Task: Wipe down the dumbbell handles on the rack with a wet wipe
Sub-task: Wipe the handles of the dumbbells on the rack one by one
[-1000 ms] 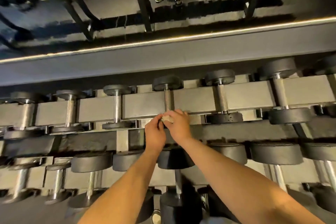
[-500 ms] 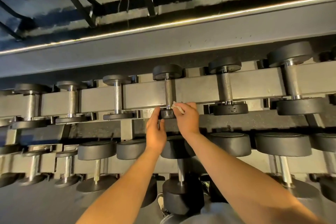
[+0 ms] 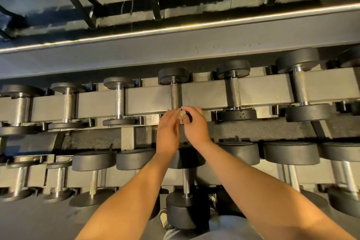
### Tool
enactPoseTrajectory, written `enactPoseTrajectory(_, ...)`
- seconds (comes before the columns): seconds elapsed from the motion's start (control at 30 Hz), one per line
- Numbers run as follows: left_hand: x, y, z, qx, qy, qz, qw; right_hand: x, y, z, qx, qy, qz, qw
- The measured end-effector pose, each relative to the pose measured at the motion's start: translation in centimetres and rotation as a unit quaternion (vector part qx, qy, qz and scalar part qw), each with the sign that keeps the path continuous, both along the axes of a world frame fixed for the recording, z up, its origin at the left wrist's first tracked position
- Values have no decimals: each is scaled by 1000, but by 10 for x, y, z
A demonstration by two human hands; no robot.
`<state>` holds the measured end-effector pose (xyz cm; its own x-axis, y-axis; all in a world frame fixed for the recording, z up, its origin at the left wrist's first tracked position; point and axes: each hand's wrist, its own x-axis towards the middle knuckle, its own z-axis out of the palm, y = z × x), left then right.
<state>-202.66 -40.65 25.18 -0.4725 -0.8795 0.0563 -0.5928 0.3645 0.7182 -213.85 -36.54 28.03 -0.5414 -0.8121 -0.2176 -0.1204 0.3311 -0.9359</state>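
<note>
Wipe (image 3: 181, 116) bunched by the handle (image 3: 176, 95), pinched by right hand (image 3: 196, 126) fingers; left hand (image 3: 168, 128) fingers pressed together alongside.

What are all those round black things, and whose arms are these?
The arms belong to a person wearing a camera on their head, so you see what they see when they look down. The round black things are the ends of dumbbells, weights for exercising. They lie in two rows on a metal rack, and each has a metal bar in the middle to hold. The right hand pinches a small crumpled wet wipe at the near end of one upper-row dumbbell handle. The left hand reaches in beside it, fingers fairly straight, by the wipe.
</note>
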Motion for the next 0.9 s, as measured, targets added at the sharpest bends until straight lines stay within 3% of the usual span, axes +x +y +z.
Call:
enactPoseTrajectory(0.1, 13, 1, 1, 39, 33, 104, 993, 12, -6, -1, 25, 16, 45, 999)
enactPoseTrajectory(0.17, 23, -5, -9, 115, 28, 183, 976, 15, -7, -2, 35, 24, 37, 998)
enactPoseTrajectory(0.3, 23, -6, -8, 214, 27, 241, 946, 13, -1, -1, 30, 0, 29, 999)
enactPoseTrajectory(0.43, 9, 10, 8, 156, 77, 180, 968, 12, 5, -1, 18, -10, 36, 999)
enactPoseTrajectory(0.6, -1, 10, 15, 76, 32, 30, 996, 8, 9, -4, 3, -52, -38, 998)
enactPoseTrajectory(0.7, 4, 3, 14, 129, 37, 0, 991, 9, 5, 1, -10, -74, -22, 997)
enactPoseTrajectory(0.8, 10, 2, 25, 235, 126, 30, 963, 15, -10, 2, -2, -57, 26, 998)
enactPoseTrajectory(0.9, 15, 5, 29, 232, 152, 60, 959, 17, -18, -2, 19, -13, 53, 998)
